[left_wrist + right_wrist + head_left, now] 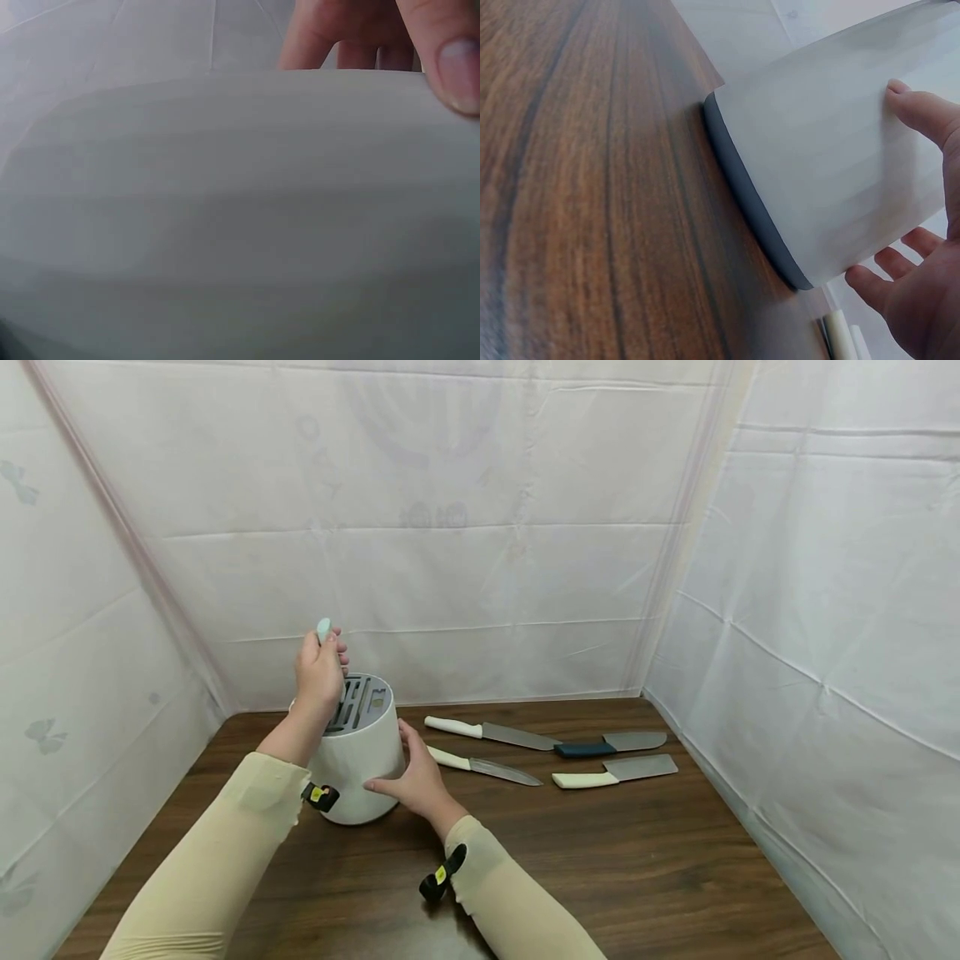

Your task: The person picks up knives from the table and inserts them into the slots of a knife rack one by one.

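A white, round knife block [358, 770] with a grey slotted top stands left of centre on the table. My left hand [319, 667] grips a pale mint handle [324, 628] above the left side of the block's top; whatever extends below the fist is hidden. In the left wrist view the block's pale wall fills most of the picture, with the left thumb [459, 75] at its upper rim. My right hand [414, 778] holds the block's right side, thumb across the front and fingers around the side. The right wrist view shows the block's dark base [754, 199] on the wood.
Several knives lie right of the block: a white-handled knife [517, 736], a cream-handled pointed knife [502, 770], a navy-handled knife [585, 749] and a cream-handled cleaver [641, 767]. The brown wooden table [600, 868] is bounded by pale sheet walls [480, 577].
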A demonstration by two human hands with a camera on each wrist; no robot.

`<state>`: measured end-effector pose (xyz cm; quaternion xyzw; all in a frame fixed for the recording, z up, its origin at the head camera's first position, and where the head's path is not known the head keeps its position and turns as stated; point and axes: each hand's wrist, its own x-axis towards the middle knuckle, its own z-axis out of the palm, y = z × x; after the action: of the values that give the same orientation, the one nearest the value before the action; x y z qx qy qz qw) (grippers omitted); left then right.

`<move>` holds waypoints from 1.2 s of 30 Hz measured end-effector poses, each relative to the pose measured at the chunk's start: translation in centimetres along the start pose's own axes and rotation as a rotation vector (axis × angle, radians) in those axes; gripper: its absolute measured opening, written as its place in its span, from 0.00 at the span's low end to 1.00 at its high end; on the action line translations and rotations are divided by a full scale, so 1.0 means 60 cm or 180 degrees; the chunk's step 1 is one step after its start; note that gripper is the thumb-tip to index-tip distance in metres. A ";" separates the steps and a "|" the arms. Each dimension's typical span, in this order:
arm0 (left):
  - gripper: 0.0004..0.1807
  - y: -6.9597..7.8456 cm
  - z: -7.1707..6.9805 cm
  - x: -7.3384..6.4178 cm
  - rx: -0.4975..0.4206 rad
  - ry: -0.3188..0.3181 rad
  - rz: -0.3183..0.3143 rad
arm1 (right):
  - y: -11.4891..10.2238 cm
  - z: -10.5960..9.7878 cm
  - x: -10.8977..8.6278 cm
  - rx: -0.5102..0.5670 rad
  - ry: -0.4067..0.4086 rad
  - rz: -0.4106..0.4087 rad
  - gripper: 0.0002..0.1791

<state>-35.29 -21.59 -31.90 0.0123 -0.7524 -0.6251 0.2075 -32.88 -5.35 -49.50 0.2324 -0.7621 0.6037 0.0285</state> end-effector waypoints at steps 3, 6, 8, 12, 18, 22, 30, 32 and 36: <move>0.26 -0.002 -0.001 0.002 0.0068 -0.0033 -0.0012 | 0.002 0.001 0.002 0.0031 0.0001 0.0002 0.59; 0.28 -0.006 -0.002 0.005 0.0103 -0.0029 -0.0035 | 0.004 0.003 0.002 0.0034 -0.0004 0.0024 0.59; 0.28 -0.009 -0.002 0.006 0.0150 -0.0021 -0.0017 | 0.005 0.004 0.002 0.0020 -0.0006 0.0035 0.59; 0.29 -0.011 -0.004 0.008 0.0329 -0.0053 0.0105 | 0.004 0.004 0.005 -0.0008 0.0012 0.0040 0.58; 0.32 -0.013 -0.009 0.009 0.0770 0.0082 0.0485 | 0.005 0.007 0.007 0.0010 0.0006 0.0023 0.59; 0.31 -0.017 -0.021 0.002 0.0849 0.0334 0.0785 | 0.007 0.011 0.004 0.0033 -0.0032 0.0020 0.59; 0.28 -0.055 -0.069 -0.051 0.0986 0.0840 0.1319 | 0.009 0.014 -0.006 0.0125 -0.0017 0.0108 0.59; 0.31 -0.077 -0.080 -0.067 0.0943 0.1053 0.1591 | 0.008 0.015 -0.009 0.0126 -0.0009 0.0134 0.59; 0.38 -0.129 -0.098 -0.095 0.0795 0.1220 0.1897 | 0.007 0.017 -0.013 0.0061 0.0023 0.0149 0.58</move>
<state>-30.03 -27.23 -40.15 -0.0653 -0.7409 -0.4271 0.5143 -32.10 -5.98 -50.44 0.2127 -0.7614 0.6123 0.0149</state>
